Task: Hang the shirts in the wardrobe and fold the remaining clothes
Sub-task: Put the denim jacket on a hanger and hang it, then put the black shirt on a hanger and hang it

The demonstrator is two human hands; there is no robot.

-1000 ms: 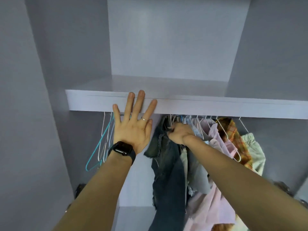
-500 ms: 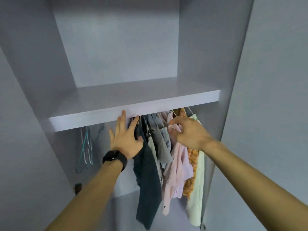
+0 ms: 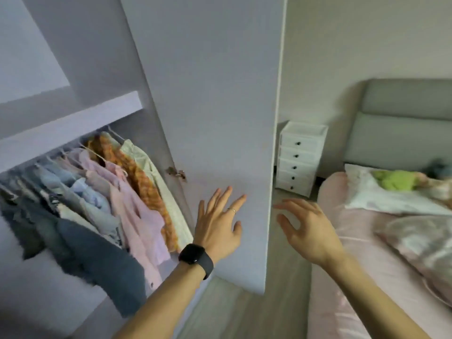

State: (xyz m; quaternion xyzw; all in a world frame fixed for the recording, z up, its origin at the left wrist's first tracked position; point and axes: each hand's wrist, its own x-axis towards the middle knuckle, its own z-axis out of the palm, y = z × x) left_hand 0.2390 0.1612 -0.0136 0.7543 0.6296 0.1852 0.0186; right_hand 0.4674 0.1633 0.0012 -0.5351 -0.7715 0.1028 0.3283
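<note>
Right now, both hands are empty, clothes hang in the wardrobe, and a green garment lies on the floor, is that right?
Not quite. The head view shows the green garment lying on the bed beside the white pillow, not on the floor. The rest holds: left hand and right hand are empty, and clothes hang in the wardrobe.

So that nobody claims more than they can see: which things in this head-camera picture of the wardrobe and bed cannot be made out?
Head view:
The hanger rail: hidden behind the wardrobe shelf.
The dark garment on the bed: blurred, cut by the right edge.
The green garment: too blurred to tell its type.
The left hand: contact with the wardrobe door unclear.
The denim garment: motion-blurred, type unclear.
</note>
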